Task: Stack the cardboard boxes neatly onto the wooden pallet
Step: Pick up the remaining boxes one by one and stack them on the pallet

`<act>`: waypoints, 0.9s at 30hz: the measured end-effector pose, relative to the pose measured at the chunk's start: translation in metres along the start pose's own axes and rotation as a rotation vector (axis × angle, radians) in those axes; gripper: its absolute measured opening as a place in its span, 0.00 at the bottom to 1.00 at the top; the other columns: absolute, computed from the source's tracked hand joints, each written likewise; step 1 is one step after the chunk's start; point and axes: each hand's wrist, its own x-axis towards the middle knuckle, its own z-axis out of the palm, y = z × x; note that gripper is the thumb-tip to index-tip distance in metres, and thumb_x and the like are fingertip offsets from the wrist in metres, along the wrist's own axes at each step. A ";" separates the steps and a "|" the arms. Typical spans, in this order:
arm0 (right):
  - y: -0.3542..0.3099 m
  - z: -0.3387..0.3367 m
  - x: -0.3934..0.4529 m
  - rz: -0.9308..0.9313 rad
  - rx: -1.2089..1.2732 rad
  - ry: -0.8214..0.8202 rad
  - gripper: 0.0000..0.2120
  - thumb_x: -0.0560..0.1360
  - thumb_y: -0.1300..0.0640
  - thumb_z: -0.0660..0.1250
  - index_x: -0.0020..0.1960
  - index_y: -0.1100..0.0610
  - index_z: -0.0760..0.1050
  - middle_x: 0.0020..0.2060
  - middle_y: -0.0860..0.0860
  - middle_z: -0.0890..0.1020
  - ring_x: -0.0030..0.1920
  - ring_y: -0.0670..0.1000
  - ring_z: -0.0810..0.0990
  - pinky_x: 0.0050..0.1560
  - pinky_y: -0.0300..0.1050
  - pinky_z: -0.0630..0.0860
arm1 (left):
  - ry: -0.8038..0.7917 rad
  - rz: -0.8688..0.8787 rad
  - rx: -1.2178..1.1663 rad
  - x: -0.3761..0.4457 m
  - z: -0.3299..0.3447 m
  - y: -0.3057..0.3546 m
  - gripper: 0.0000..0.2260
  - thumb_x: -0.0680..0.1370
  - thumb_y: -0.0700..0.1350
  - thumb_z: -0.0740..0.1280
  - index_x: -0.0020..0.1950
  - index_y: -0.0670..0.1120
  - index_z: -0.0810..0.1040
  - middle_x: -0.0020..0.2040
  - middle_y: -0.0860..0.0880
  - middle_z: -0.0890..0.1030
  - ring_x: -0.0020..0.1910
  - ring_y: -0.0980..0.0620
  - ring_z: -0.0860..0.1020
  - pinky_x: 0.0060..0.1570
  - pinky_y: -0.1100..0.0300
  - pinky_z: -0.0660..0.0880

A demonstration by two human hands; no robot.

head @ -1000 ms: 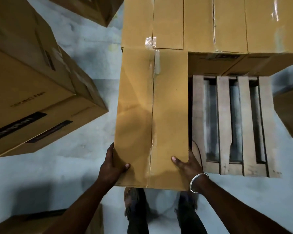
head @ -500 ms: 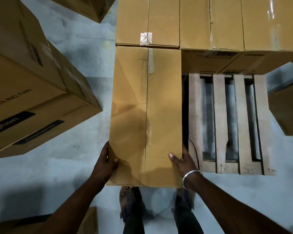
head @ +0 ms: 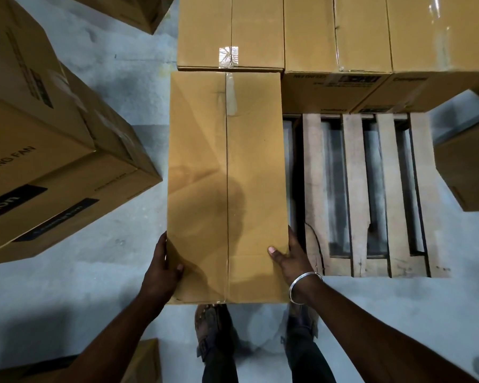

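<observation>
Brightness: dim overall, warm cast on cardboard, cooler grey on the concrete floor (head: 371, 313).
Source: overhead, judging by the rounded shadow cast mid-top on the long box (head: 227, 186).
Glare: bright glints on clear tape (head: 228, 57) just beyond that box (also far right of it).
Shadows: soft, pooled below its near edge.
Distortion: wide-angle bowing left of the box, leaning carton walls.
Blur: slight softness toward corners.
</observation>
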 end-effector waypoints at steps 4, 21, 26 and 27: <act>0.000 0.002 0.004 -0.009 0.018 0.017 0.33 0.77 0.64 0.69 0.77 0.49 0.61 0.66 0.48 0.75 0.66 0.50 0.74 0.69 0.46 0.68 | -0.034 0.022 0.025 0.006 -0.005 0.002 0.37 0.80 0.38 0.64 0.79 0.64 0.49 0.79 0.56 0.57 0.77 0.45 0.59 0.72 0.38 0.62; -0.002 -0.001 0.006 -0.024 0.019 0.051 0.31 0.78 0.64 0.67 0.77 0.49 0.61 0.70 0.51 0.74 0.69 0.53 0.72 0.72 0.52 0.66 | -0.094 0.079 0.054 0.017 -0.010 -0.002 0.38 0.80 0.42 0.66 0.75 0.72 0.46 0.79 0.59 0.55 0.77 0.47 0.59 0.71 0.36 0.63; -0.010 0.001 0.011 -0.077 0.009 0.066 0.32 0.78 0.65 0.67 0.78 0.55 0.60 0.71 0.52 0.73 0.69 0.52 0.72 0.73 0.50 0.65 | -0.077 0.081 -0.074 0.021 -0.009 0.012 0.35 0.80 0.37 0.65 0.79 0.62 0.54 0.77 0.58 0.61 0.74 0.51 0.63 0.71 0.43 0.64; -0.008 0.002 0.008 -0.070 0.001 0.081 0.31 0.78 0.64 0.68 0.78 0.55 0.61 0.70 0.52 0.73 0.69 0.51 0.73 0.72 0.48 0.66 | -0.050 0.057 -0.098 0.019 -0.008 0.014 0.33 0.80 0.38 0.66 0.78 0.61 0.56 0.75 0.58 0.64 0.72 0.51 0.65 0.69 0.44 0.67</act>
